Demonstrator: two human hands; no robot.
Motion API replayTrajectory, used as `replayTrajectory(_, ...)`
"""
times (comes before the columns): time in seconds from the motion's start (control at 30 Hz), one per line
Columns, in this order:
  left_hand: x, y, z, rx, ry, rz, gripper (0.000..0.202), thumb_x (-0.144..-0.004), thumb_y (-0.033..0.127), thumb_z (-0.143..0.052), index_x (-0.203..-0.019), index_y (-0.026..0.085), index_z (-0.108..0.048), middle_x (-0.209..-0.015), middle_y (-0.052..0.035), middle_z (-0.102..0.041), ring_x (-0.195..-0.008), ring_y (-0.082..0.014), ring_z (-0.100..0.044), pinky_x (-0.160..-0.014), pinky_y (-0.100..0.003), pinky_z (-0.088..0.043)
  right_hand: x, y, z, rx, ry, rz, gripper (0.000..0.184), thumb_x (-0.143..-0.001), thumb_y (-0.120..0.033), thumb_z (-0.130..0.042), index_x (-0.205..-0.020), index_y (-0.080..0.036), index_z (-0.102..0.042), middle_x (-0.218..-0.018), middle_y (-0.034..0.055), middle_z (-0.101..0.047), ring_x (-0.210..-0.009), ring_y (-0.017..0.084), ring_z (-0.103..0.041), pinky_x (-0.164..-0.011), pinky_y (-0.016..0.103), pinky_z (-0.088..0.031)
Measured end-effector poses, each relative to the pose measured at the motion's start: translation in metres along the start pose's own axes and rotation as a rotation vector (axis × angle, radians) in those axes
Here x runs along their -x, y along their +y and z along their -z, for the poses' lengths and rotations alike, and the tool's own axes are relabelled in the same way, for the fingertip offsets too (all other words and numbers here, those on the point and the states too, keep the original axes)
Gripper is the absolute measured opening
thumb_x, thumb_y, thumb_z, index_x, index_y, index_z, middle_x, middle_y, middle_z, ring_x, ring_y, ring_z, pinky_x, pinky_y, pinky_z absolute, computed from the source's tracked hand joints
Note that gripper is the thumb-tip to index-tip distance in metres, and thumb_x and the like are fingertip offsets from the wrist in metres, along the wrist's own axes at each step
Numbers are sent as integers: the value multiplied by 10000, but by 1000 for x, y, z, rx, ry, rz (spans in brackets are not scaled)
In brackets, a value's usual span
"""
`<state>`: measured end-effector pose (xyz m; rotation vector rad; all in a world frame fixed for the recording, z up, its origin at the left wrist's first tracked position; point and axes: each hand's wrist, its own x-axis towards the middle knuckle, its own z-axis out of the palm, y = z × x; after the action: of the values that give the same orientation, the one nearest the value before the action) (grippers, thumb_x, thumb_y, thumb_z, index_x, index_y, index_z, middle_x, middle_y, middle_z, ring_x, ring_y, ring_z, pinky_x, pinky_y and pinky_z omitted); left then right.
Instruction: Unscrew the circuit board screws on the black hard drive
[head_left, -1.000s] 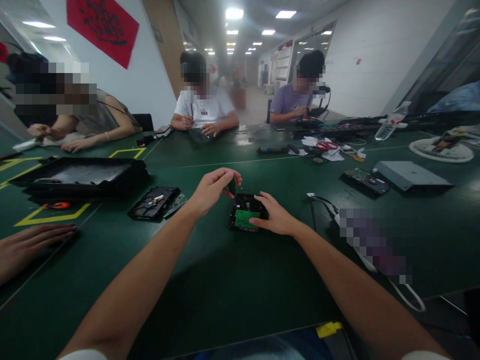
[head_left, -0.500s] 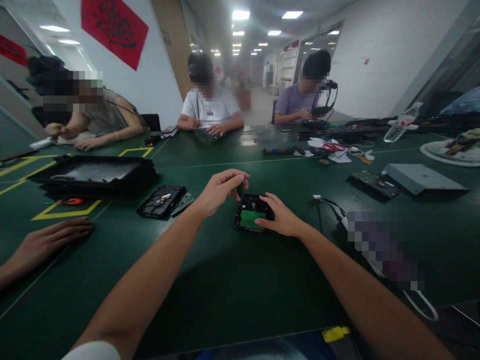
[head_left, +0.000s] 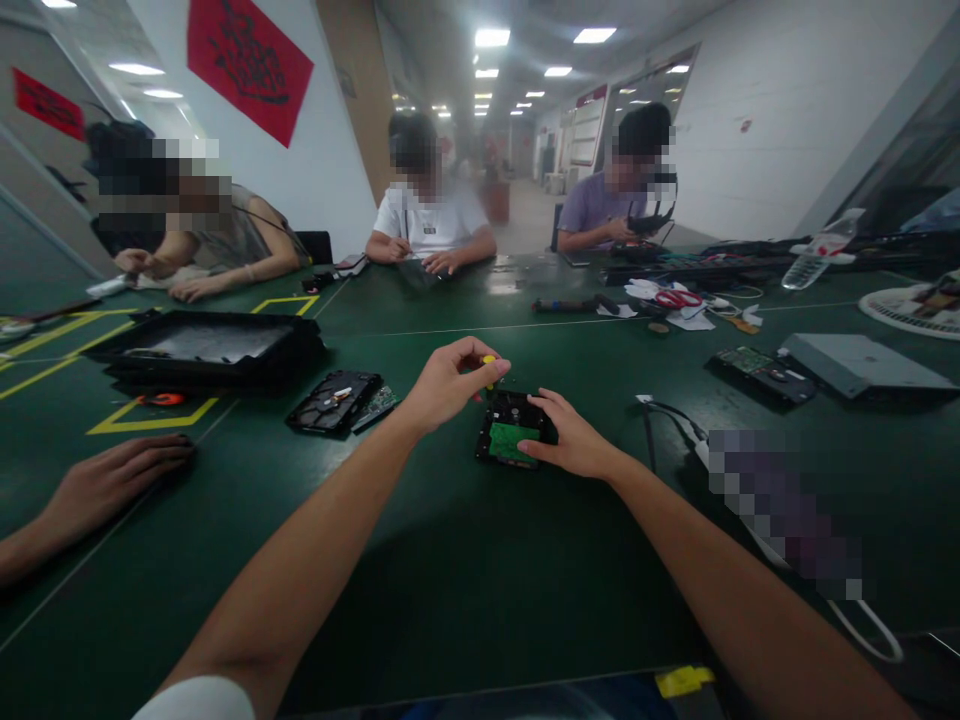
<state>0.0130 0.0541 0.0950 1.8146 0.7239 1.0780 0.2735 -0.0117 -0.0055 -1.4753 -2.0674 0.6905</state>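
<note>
A black hard drive [head_left: 491, 415] with a green circuit board [head_left: 510, 440] lies on the green table in front of me. My right hand [head_left: 566, 437] grips its right side, thumb over the board and fingers along the far edge. Just above the drive's far left corner, my left hand [head_left: 459, 380] is closed in a pinch around a small screwdriver [head_left: 490, 372], of which a yellow part shows; its tip is too small to make out. To the left lie another black hard drive [head_left: 334, 402] and a loose circuit board [head_left: 375, 408].
Black trays [head_left: 210, 345] are stacked at the left, near another person's hand [head_left: 127, 480]. On the right are a third drive [head_left: 761, 375], a grey metal case [head_left: 870, 365], a cable [head_left: 667, 408] and a plastic bottle [head_left: 817, 255]. Several people sit across the table.
The view has shifted slightly. My left hand has turned a little, and the yellow part of the screwdriver now shows between its fingers. My right hand stays on the hard drive.
</note>
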Motion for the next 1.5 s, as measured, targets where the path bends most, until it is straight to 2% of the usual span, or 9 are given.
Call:
replayTrajectory(0.33, -1, -2, -1, 67, 8, 32, 379, -904, 531, -823, -974, 170, -731, -846, -27, -659, -748, -143, -626, -591, -227, -565, -1, 6, -2, -18, 28, 20, 1008, -865, -766, -742, -1647, -197, -456, -1755, 218, -294, -1630, 436, -292, -1294, 656, -303)
replayTrajectory(0.5, -1, -1, -1, 213, -80, 106, 417, -926, 536, -786, -1128, 170, -773, -1077, -104, -753, -987, -226, -706, -662, -263, -599, 0, 3, -1, -5, 24, 21, 997, -871, -758, -742, -1637, -183, -465, -1750, 227, -297, -1630, 425, -299, -1302, 631, -307)
replayTrajectory(0.63, -1, -2, -2, 273, -95, 124, 370, -970, 496, -733, -1111, 157, -779, -1018, -108, -756, -969, -226, -705, -663, -263, -594, 0, 5, -2, -19, 32, 22, 976, -874, -757, -740, -1638, -213, -468, -1751, 212, -301, -1625, 433, -304, -1290, 665, -308)
replayTrajectory(0.77, -2, -2, -1, 380, -119, 160, 379, -1000, 495, -663, -1101, 149, -782, -1009, -118, -746, -1002, -250, -705, -717, -316, -637, 0, 7, -3, -25, 28, 16, 986, -865, -761, -746, -1636, -211, -469, -1754, 213, -292, -1624, 438, -303, -1295, 666, -295)
replayTrajectory(0.83, -2, -3, 0, 358, -90, 167, 363, -981, 493, -691, -1089, 158, -779, -994, -106, -735, -986, -244, -700, -720, -322, -647, 0, 6, -3, -29, 21, 6, 995, -864, -761, -747, -1640, -206, -462, -1759, 214, -281, -1628, 439, -292, -1297, 663, -292)
replayTrajectory(1.0, -2, -1, 2, 142, 1, 105, 367, -933, 495, -764, -1149, 199, -777, -953, -56, -680, -886, -195, -652, -639, -262, -627, 0, 4, -2, -24, 15, 4, 980, -870, -760, -739, -1633, -206, -471, -1765, 212, -270, -1625, 441, -301, -1291, 669, -302)
replayTrajectory(1.13, -2, 3, 2, 45, -29, 53, 344, -967, 495, -721, -1110, 191, -798, -968, -56, -679, -838, -170, -632, -590, -226, -597, 0, 3, -2, -10, 23, 22, 980, -872, -753, -744, -1621, -179, -480, -1745, 232, -300, -1631, 430, -293, -1299, 644, -303)
replayTrajectory(1.3, 0, 5, -2, 158, -50, 67, 310, -982, 450, -698, -1096, 168, -757, -1044, -95, -741, -976, -217, -706, -664, -269, -645, 0, 3, -2, -3, 34, 34, 973, -877, -759, -734, -1621, -187, -480, -1734, 228, -322, -1633, 426, -292, -1297, 646, -306)
replayTrajectory(1.5, 0, 2, -1, 236, -57, 86, 272, -973, 423, -716, -1055, 168, -763, -1030, -95, -751, -990, -227, -718, -738, -333, -683, 0, 3, -2, -3, 30, 33, 994, -868, -767, -737, -1623, -175, -476, -1741, 235, -309, -1635, 425, -288, -1310, 634, -283)
